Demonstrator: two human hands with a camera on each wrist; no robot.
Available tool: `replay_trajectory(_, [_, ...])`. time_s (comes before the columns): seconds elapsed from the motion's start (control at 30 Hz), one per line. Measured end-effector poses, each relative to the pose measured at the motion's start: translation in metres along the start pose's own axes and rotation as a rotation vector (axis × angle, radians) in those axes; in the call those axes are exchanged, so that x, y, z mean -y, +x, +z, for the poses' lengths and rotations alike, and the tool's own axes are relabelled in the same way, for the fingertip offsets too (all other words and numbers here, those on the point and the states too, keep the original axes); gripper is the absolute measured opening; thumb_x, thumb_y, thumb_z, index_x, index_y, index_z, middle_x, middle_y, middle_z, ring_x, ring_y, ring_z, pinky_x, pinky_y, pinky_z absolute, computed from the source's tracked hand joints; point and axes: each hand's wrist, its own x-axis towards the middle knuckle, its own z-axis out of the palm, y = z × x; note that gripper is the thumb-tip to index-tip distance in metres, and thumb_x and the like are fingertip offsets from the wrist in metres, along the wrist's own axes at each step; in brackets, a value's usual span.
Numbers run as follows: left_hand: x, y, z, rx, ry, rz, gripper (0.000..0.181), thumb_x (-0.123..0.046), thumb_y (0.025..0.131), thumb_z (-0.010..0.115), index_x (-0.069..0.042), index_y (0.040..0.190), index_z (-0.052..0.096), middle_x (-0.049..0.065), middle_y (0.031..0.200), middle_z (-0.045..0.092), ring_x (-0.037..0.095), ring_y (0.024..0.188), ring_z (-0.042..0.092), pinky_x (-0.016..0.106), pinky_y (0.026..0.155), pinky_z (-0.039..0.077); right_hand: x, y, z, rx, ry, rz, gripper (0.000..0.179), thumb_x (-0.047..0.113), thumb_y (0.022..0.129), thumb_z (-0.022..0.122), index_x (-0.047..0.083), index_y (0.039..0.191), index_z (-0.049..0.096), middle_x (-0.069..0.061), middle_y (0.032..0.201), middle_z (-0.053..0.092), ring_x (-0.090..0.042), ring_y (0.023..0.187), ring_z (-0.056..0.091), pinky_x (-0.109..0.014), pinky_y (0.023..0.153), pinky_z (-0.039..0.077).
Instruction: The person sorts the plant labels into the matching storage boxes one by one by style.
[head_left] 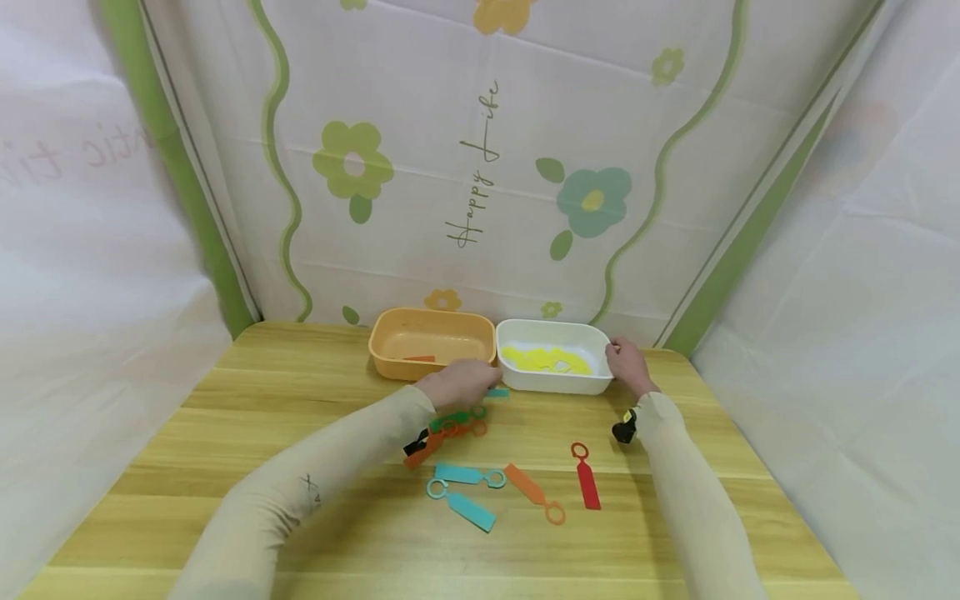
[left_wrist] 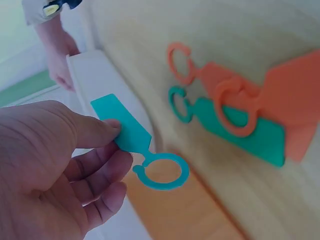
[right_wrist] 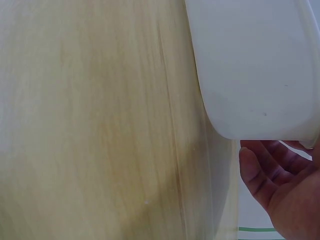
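My left hand pinches a teal plastic tag by its flat part, between thumb and fingers. The tag's open ring points away from the fingers in the left wrist view. In the head view this hand is in front of the spot where the orange tub and the white tub meet. My right hand grips the right end of the white tub, fingers at its rim. Yellow pieces lie inside the white tub; an orange-red piece shows in the orange one.
Below the left forearm lie overlapping orange tags, a green tag and a black piece. Nearer are two light-blue tags, an orange tag and a red tag. A printed curtain hangs behind the table.
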Motion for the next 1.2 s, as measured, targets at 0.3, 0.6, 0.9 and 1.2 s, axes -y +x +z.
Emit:
replay_trajectory(0.3, [0.025, 0.003, -0.029, -0.104, 0.0, -0.054, 0.014, -0.004, 0.093, 0.06, -0.011, 0.099, 0.069, 0.001, 0.092, 0.069, 0.017, 0.082, 0.061, 0.032, 0.074, 0.053, 0.001, 0.001, 0.002, 0.01, 0.0, -0.008, 0.047, 0.025, 0.105, 0.031, -0.007, 0.136, 0.046, -0.032, 0.132, 0.053, -0.042, 0.116, 0.055, -0.05, 0.093, 0.05])
replay_trajectory(0.6, [0.053, -0.007, -0.045, -0.102, -0.065, -0.041, 0.021, 0.006, 0.093, 0.049, -0.007, 0.084, 0.063, -0.003, 0.071, 0.047, 0.011, 0.067, 0.042, 0.025, 0.063, 0.038, -0.002, 0.003, 0.001, 0.018, 0.001, -0.004, 0.048, 0.027, 0.105, 0.03, -0.006, 0.137, 0.045, -0.031, 0.132, 0.052, -0.042, 0.116, 0.055, -0.049, 0.092, 0.051])
replay_trajectory(0.9, [0.075, -0.009, -0.039, -0.078, -0.089, -0.133, 0.02, 0.001, 0.097, 0.049, -0.005, 0.094, 0.068, 0.001, 0.086, 0.064, 0.015, 0.074, 0.052, 0.027, 0.068, 0.046, -0.001, 0.001, -0.001, 0.02, 0.037, 0.007, 0.047, 0.026, 0.105, 0.031, -0.005, 0.139, 0.044, -0.031, 0.131, 0.053, -0.041, 0.11, 0.058, -0.038, 0.072, 0.057])
replay_trajectory(1.2, [0.091, -0.004, -0.03, -0.025, -0.133, -0.227, 0.02, -0.004, 0.099, 0.049, -0.008, 0.104, 0.067, 0.003, 0.105, 0.067, 0.017, 0.088, 0.058, 0.031, 0.076, 0.051, -0.002, 0.0, 0.0, 0.02, 0.032, 0.0, 0.047, 0.027, 0.106, 0.03, -0.004, 0.138, 0.045, -0.031, 0.131, 0.053, -0.041, 0.111, 0.058, -0.036, 0.072, 0.057])
